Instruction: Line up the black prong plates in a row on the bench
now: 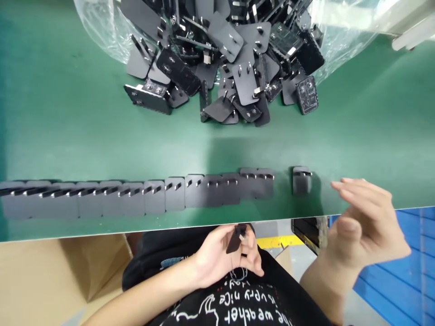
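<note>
My left hand (224, 256) is in front of my body, just below the table edge, with its fingers closed on a small black plug plate (234, 241). My right hand (370, 222) is at the table's front edge on the right, empty, thumb apart from the stretched fingers. Nearest to it, a single black plug plate (301, 184) lies on the green table, pins up, separate from the others. Left of that, a long row of black plug plates (175, 194) runs side by side along the front edge, with their metal pins upward.
A heap of loose black plug plates (246, 83) lies at the back of the green table (84, 131), spilling from a clear plastic bag (102, 31). Below the edge are a cardboard box (44, 276) on the left and a blue surface (394, 280) on the right.
</note>
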The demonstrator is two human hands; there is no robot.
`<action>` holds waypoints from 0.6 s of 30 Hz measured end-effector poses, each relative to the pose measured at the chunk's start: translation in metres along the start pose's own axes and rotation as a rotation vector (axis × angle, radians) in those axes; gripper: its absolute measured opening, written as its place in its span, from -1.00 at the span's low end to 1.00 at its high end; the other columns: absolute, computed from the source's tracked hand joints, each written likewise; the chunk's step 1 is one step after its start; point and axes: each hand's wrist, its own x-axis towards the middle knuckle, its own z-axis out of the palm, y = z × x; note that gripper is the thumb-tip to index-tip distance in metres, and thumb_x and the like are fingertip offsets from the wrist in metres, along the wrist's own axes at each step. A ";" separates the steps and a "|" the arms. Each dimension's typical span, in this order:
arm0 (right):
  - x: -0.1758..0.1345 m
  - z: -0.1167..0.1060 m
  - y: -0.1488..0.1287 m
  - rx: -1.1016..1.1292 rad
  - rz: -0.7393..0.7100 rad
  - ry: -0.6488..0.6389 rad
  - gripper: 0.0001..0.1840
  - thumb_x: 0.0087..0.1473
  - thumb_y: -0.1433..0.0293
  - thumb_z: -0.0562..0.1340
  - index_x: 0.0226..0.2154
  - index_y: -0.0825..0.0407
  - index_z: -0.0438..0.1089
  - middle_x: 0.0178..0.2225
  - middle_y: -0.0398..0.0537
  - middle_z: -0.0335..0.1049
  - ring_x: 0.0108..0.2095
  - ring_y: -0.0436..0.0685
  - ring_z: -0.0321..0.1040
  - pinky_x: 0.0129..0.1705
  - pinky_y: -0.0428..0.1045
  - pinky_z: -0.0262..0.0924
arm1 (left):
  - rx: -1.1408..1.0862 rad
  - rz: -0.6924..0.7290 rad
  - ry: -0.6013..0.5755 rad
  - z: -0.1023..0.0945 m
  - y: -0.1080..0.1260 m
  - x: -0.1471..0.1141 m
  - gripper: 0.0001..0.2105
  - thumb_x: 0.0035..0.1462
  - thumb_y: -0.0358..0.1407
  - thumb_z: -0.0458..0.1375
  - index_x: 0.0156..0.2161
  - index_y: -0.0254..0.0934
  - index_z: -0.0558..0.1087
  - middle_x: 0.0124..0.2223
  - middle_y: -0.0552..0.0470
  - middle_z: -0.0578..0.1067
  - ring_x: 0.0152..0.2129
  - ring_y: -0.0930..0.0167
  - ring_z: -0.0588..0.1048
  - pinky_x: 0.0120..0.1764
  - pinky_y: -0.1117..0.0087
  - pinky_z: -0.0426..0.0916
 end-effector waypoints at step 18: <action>0.033 0.018 0.020 0.037 0.033 -0.112 -0.71 0.11 0.46 0.24 -0.10 -0.10 0.47 -0.13 -0.05 0.48 -0.05 0.25 0.39 0.04 0.26 0.25 | 1.285 -0.048 0.207 -0.025 0.010 0.023 -0.54 0.22 0.08 -0.02 -0.50 -0.28 0.27 -0.55 0.21 0.20 -0.61 0.56 0.17 -0.52 0.47 0.08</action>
